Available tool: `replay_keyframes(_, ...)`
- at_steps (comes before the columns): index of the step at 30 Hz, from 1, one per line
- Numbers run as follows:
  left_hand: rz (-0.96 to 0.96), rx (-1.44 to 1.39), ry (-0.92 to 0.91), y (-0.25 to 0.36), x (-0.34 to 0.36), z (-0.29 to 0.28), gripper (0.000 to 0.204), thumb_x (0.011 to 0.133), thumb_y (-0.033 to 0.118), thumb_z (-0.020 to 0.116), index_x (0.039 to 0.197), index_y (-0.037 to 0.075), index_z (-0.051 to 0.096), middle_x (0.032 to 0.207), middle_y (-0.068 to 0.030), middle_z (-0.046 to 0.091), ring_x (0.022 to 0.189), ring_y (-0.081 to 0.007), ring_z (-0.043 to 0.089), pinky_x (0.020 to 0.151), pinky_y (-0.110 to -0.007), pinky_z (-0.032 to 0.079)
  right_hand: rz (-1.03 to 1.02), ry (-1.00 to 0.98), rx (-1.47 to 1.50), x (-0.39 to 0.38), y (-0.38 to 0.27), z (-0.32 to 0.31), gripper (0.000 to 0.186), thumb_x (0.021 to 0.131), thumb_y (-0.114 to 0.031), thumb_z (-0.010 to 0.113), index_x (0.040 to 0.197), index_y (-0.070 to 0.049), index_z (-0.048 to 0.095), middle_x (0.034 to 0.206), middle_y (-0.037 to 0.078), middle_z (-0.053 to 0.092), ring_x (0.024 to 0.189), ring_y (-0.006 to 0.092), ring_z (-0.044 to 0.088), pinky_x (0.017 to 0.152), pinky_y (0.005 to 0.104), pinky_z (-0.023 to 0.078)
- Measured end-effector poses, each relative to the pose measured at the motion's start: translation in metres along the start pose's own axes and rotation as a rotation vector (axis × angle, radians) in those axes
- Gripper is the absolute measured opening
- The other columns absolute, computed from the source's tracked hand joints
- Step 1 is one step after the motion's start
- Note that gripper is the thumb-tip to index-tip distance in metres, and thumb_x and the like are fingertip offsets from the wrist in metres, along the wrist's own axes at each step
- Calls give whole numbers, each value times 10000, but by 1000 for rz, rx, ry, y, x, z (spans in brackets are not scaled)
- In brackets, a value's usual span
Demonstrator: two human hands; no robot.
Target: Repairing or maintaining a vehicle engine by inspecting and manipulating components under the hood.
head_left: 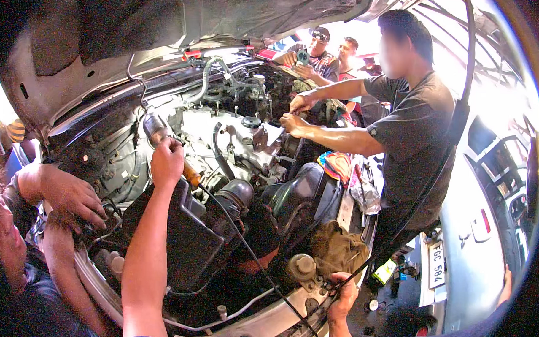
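My left hand (166, 160) reaches over the open engine bay, fingers closed around an inspection lamp (155, 127) with a metal head, a wire hook and an orange handle (191, 175). The lamp is raised beside the engine (229, 131), and its black cord (243, 242) runs down toward the front edge. At the front right, my right hand (342, 294) is closed around a black cable (391, 241) by the metal front rail (264, 326). Just left of that hand sits a round reservoir cap (302, 266).
On the left, another person's hands (72, 200) reach into the bay. A person in a dark shirt (413, 126) works from the right, with others behind. The raised hood (137, 39) hangs overhead. Rags (336, 166) lie on the right fender; a light-coloured vehicle (480, 247) stands beyond.
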State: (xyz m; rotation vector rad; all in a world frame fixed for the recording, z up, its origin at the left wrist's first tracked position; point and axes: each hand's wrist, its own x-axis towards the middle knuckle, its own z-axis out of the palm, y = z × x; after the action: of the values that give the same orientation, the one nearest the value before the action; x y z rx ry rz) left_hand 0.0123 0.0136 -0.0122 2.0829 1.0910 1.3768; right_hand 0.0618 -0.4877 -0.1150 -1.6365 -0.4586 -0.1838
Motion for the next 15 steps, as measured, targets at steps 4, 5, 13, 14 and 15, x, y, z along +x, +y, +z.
replay_keyframes(4,20,36,3,0,-2,1,217,832,242,576,909,73,688,900,-169,707,867,-371,671,766,-454,519,-78,15,28,2,-3,3,616,992,-526,363,955,21,643,959,109,638,880,187,585,791,311,444)
replay_keyframes(5,10,40,-3,0,-2,1,219,834,243,574,910,73,688,899,-169,707,867,-371,672,764,-455,519,-98,8,11,2,-3,4,612,997,-515,356,955,24,643,972,118,638,915,203,585,829,324,438)
replay_keyframes(13,-13,26,-36,3,-2,-2,245,830,255,580,931,64,695,909,-171,710,873,-367,674,772,-445,519,-100,-26,-9,2,1,2,602,994,-500,362,947,31,641,966,130,648,916,223,600,848,343,450)
replay_keyframes(14,-7,20,-39,3,-2,-2,246,829,254,582,932,61,696,910,-171,710,873,-366,675,774,-442,519,-89,-31,-7,2,1,2,603,994,-502,362,948,31,641,962,129,651,909,223,602,842,343,453)
replay_keyframes(15,-11,12,-48,3,-2,-2,254,827,256,581,938,54,689,911,-187,705,880,-380,670,783,-451,513,-89,-28,-11,2,1,2,613,995,-509,357,949,32,642,965,131,654,907,224,606,841,345,456)
